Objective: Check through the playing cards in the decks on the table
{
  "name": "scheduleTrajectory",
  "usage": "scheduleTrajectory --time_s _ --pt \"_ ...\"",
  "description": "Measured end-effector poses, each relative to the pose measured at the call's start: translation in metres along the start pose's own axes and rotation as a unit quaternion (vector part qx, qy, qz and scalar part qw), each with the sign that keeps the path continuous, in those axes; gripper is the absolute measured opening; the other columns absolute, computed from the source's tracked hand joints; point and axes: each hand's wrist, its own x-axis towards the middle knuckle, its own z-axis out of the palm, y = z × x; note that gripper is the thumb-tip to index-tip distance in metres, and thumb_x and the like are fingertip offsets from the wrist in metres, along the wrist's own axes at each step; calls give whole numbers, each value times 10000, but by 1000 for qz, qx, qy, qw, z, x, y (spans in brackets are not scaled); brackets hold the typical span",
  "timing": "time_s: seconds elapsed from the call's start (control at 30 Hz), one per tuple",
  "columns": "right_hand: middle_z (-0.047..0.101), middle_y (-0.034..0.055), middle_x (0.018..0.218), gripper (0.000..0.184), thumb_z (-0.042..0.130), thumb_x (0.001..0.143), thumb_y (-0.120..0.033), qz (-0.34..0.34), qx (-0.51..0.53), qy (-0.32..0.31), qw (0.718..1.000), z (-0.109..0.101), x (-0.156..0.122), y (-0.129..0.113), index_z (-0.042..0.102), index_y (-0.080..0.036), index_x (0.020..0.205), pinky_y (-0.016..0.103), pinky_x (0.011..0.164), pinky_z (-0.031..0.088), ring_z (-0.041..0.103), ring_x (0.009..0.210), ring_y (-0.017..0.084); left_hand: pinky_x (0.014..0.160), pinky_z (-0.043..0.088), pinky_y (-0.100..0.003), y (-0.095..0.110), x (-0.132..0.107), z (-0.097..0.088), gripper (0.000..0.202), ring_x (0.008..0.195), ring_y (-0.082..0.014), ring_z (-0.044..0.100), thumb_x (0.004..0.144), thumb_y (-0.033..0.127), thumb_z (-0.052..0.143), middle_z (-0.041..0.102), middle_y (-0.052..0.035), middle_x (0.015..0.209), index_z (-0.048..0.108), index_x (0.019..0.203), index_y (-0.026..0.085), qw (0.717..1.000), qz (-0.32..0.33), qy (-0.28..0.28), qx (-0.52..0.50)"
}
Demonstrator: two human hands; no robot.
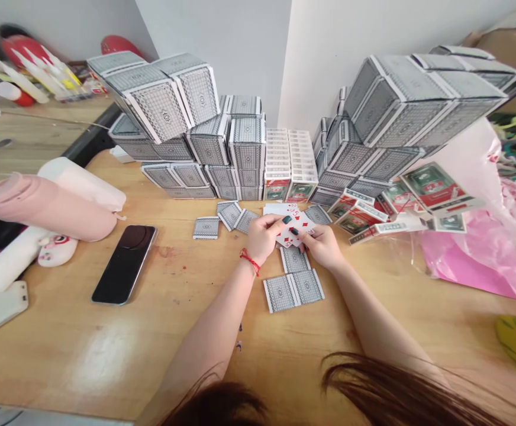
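Playing cards (301, 222) are fanned between my two hands, face up, with red diamonds showing. My left hand (262, 238) pinches their left side, thumb on top, and wears a red string bracelet (250, 261). On the right side, my right hand (324, 246) grips them with its thumb over the faces. Just below the fan lies a face-down card stack (295, 259), partly covered. Nearer to me, two face-down stacks (294, 290) lie side by side. More grey-backed cards (205, 228) rest left of my left hand, and another stack (318, 215) lies behind my right hand.
Grey-patterned card cartons (169, 109) rise at the back left, and more cartons (413, 100) at the back right. Card boxes (289, 160) stand between them. Loose red-green boxes (433, 183) lie right. A phone (123, 264) and pink bottle (58, 207) are left.
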Motion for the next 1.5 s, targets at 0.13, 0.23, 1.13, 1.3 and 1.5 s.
scheduleTrajectory --time_s 0.13,0.23,1.13,1.3,1.5 --pt "505 2 419 451 509 791 -440 -3 7 -10 1000 1 0 2 479 -169 432 231 466 337 427 422 93 539 343 -222 -1 0 0 241 547 -84 425 699 349 608 523 17 557 595 574 143 995 59 19 73" --pt "496 -2 406 455 520 783 -445 2 7 -4 1000 2 1 2 484 -166 425 231 460 331 424 415 92 553 343 -221 0 -2 2 240 563 -87 429 711 341 604 514 15 561 588 576 144 992 77 40 91" --pt "427 -22 368 483 558 751 -470 20 60 42 997 -3 3 0 489 -160 386 235 430 261 336 386 69 508 397 -213 -8 1 7 275 556 -91 504 649 397 663 554 7 625 594 697 135 984 -65 -38 -162" --pt "452 -15 380 488 549 754 -476 17 50 37 998 -2 4 0 487 -163 386 234 439 283 355 392 73 524 365 -201 -6 0 9 281 560 -80 460 686 412 624 534 15 598 575 639 139 998 -3 7 -56" --pt "467 -9 390 504 539 739 -522 14 39 35 999 -1 3 -2 483 -168 385 236 443 301 373 399 80 527 345 -199 -7 0 9 293 555 -77 420 707 417 601 498 21 583 537 614 147 999 23 24 -11"
